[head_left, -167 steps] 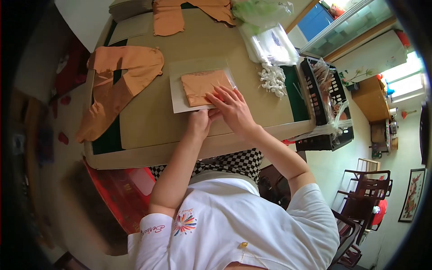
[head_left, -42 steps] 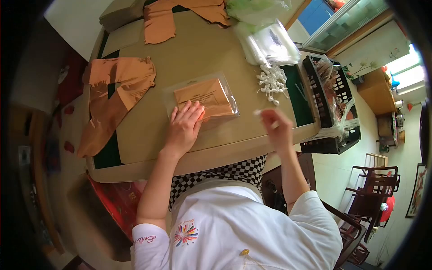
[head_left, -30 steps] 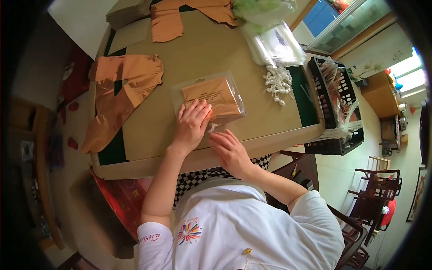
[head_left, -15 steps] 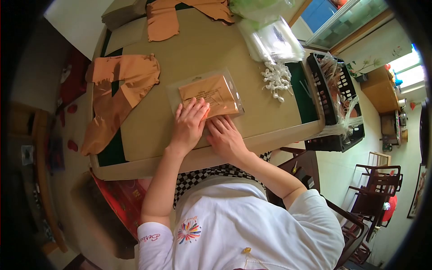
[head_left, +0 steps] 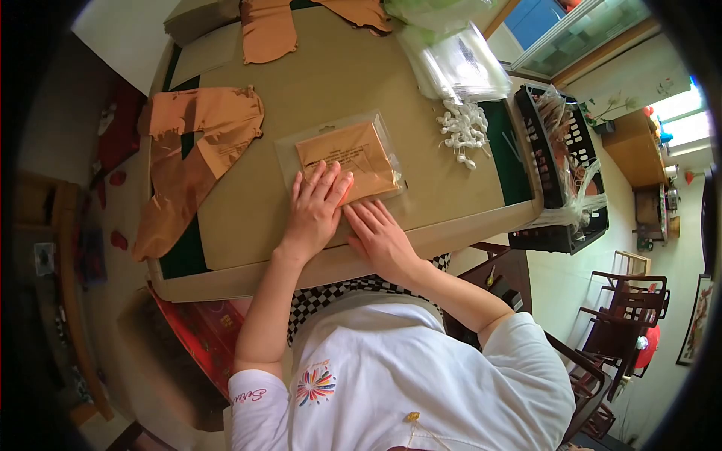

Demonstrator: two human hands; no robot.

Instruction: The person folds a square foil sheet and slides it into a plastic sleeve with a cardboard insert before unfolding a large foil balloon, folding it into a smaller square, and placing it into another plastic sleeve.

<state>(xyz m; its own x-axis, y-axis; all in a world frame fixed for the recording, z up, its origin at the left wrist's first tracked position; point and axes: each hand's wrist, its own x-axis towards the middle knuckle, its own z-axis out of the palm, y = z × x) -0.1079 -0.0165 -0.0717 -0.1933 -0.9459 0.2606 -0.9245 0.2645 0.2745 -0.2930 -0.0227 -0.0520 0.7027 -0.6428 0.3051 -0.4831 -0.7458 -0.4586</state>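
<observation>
A folded copper-coloured foil piece with small dark print lies inside a clear plastic bag on the brown table covering. My left hand lies on the lower left of the package, its fingers stretched out on top. At the lower edge of the package is my right hand, palm down, fingers extended and fairly flat. Its fingertips are at or just under the bag's edge; which of the two I cannot tell. Neither hand is closed around anything.
A flat foil piece lies at the table's left, another foil piece at the far side. Clear bags and white beaded ties are at the right. A black crate stands beyond the table's right edge.
My right hand's fingers have drawn back slightly from the package and straightened. The package sits a little further left and up in the view. My left hand has barely moved.
</observation>
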